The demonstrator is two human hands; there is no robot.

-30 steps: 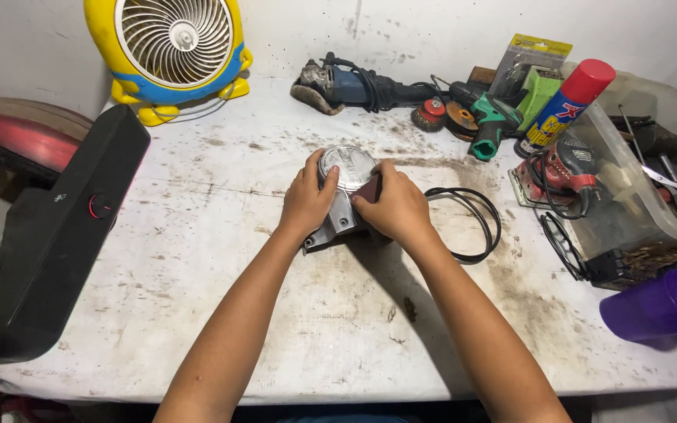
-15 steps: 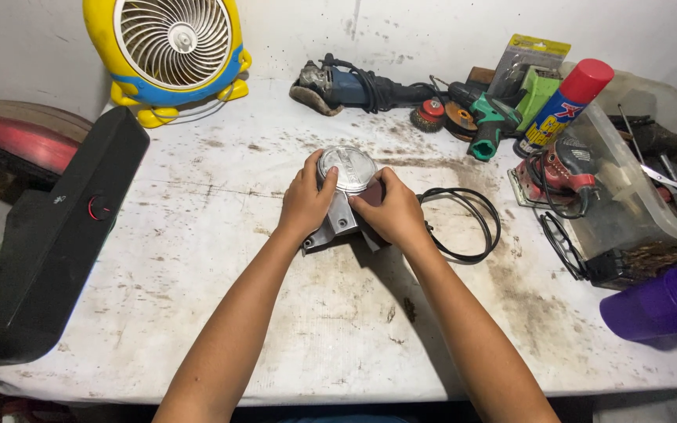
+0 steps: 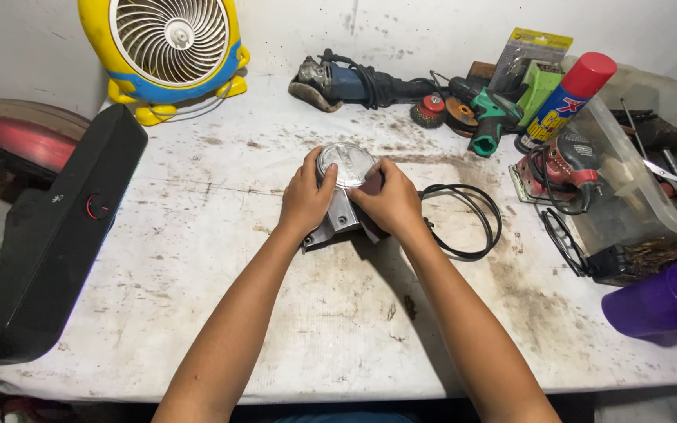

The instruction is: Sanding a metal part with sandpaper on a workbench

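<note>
A grey metal power tool (image 3: 344, 210) with a round silver cap (image 3: 347, 163) lies in the middle of the stained white table (image 3: 197, 258). My left hand (image 3: 305, 197) grips its left side, the thumb up by the cap. My right hand (image 3: 389, 202) holds the right side, fingertips on the cap's edge. The tool's black cord (image 3: 468, 219) loops on the table just right of my right hand. The tool's lower body is mostly hidden under my hands.
A yellow fan (image 3: 170, 51) stands back left, a long black speaker (image 3: 56, 235) along the left edge. At the back lie a blue angle grinder (image 3: 346, 78), a green drill (image 3: 491, 117), a spray can (image 3: 566, 98). A red sander (image 3: 562, 168), clear bin (image 3: 636, 180), purple cup (image 3: 660, 301) sit right.
My hands have shifted a little on the tool: the right fingertips now rest on the cap's edge. The tool stays in the same place.
</note>
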